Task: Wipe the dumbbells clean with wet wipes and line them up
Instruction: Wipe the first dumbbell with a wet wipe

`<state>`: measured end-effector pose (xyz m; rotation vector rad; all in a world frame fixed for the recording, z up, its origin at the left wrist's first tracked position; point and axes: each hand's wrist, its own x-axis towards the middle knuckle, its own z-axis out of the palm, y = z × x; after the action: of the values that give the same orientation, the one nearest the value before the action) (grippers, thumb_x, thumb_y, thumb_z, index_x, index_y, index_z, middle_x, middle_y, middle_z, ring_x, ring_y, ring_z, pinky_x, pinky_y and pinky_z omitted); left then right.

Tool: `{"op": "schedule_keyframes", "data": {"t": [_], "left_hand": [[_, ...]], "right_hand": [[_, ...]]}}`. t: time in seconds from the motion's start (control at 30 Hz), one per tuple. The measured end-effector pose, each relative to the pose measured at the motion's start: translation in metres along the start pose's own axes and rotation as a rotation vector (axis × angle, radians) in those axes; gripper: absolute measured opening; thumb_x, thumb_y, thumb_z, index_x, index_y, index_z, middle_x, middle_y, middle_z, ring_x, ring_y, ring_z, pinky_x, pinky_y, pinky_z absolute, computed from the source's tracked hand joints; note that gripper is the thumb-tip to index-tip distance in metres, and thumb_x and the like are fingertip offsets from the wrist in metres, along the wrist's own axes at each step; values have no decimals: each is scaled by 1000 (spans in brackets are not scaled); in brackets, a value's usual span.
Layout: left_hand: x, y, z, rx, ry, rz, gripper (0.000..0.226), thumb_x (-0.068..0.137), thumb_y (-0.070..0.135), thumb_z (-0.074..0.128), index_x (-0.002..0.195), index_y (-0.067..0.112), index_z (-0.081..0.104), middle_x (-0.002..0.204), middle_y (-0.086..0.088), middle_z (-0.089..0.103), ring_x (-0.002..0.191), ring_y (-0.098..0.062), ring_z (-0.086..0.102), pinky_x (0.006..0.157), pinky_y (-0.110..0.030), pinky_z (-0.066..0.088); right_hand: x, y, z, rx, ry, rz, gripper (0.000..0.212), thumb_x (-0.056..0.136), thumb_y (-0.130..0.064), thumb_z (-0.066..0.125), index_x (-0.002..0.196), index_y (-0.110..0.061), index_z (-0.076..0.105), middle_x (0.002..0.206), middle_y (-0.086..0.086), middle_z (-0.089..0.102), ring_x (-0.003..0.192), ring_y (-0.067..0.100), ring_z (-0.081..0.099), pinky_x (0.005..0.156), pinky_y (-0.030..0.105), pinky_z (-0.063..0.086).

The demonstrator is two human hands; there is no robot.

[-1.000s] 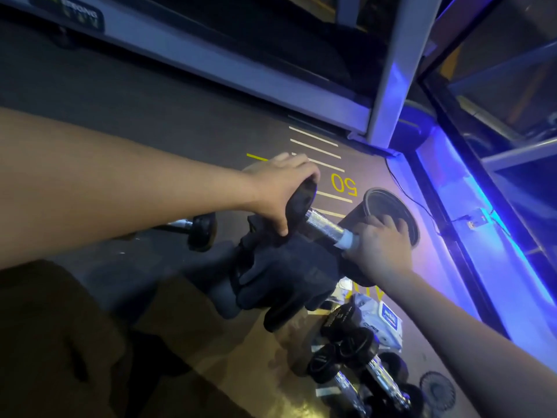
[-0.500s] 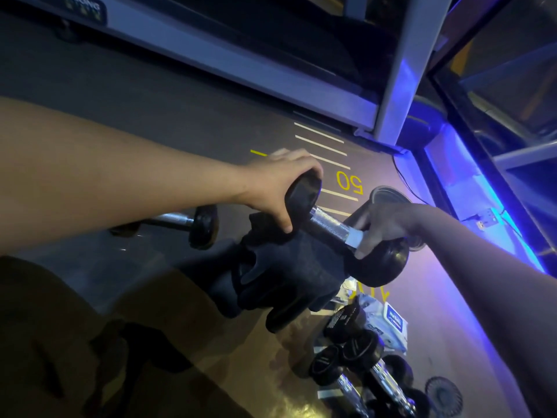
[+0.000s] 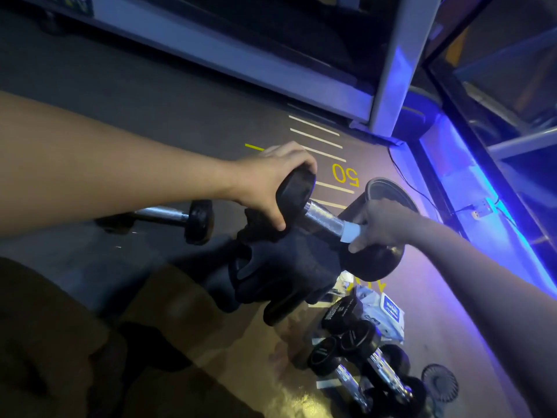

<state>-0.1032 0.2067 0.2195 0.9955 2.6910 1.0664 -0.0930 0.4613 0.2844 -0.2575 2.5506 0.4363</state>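
A black dumbbell with a chrome handle (image 3: 322, 218) is held up off the floor at mid-frame. My left hand (image 3: 268, 182) grips its near head from above. My right hand (image 3: 379, 224) pinches a white wet wipe (image 3: 351, 232) wrapped round the handle beside the far head. Black gloves (image 3: 286, 267) lie bunched under the dumbbell. Another dumbbell (image 3: 177, 218) lies on the floor to the left. Several more dumbbells (image 3: 361, 357) lie together at the lower right, next to a pack of wet wipes (image 3: 385, 315).
A grey machine frame (image 3: 229, 58) and its post (image 3: 398, 61) run across the back. A blue-lit ledge (image 3: 470, 200) with a cable lines the right side. A round dark lid (image 3: 391, 191) lies behind my right hand, a small fan (image 3: 440, 383) at the bottom right.
My right hand has turned over the handle with the wipe, from on top of the far head to gripping around the handle beside it. My left hand has stayed on the near head.
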Motion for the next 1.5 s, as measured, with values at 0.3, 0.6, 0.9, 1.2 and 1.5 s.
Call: {"op": "schedule_keyframes", "data": {"t": [0.3, 0.6, 0.9, 1.2, 1.5], "left_hand": [[-3, -5, 1, 25, -8, 9, 104, 40, 36, 98, 127, 33, 42, 136, 14, 33, 125, -7, 30, 110, -35, 37], [2, -7, 0, 23, -10, -9, 105, 40, 37, 98, 128, 33, 42, 136, 11, 35, 129, -16, 37, 107, -42, 41], [3, -5, -2, 4, -16, -5, 104, 41, 35, 99, 129, 31, 43, 135, 10, 35, 127, -15, 38, 106, -42, 43], [5, -4, 0, -48, -29, -18, 102, 42, 30, 99, 128, 33, 44, 132, 12, 33, 121, -9, 38, 105, -41, 44], [5, -3, 0, -28, -29, 8, 104, 45, 28, 99, 132, 26, 44, 135, 6, 34, 128, -14, 38, 106, -29, 38]], "right_hand": [[20, -18, 12, 215, 109, -136, 25, 64, -42, 89, 71, -25, 72, 63, 0, 66, 56, 10, 54, 56, 25, 44], [18, -57, 19, 583, 293, -86, 22, 69, -19, 88, 84, -17, 72, 66, -2, 72, 56, 6, 67, 51, 14, 45], [26, -71, 13, 533, 373, -43, 41, 61, -33, 92, 71, -25, 54, 66, -8, 58, 63, 14, 53, 47, 18, 36], [6, -21, 23, 20, 280, 7, 53, 62, -49, 87, 100, -18, 68, 93, 8, 70, 90, 30, 63, 71, 31, 43], [6, 4, 6, 67, -3, 0, 43, 63, -47, 88, 96, -26, 73, 76, -5, 69, 84, 23, 65, 76, 30, 49]]}}
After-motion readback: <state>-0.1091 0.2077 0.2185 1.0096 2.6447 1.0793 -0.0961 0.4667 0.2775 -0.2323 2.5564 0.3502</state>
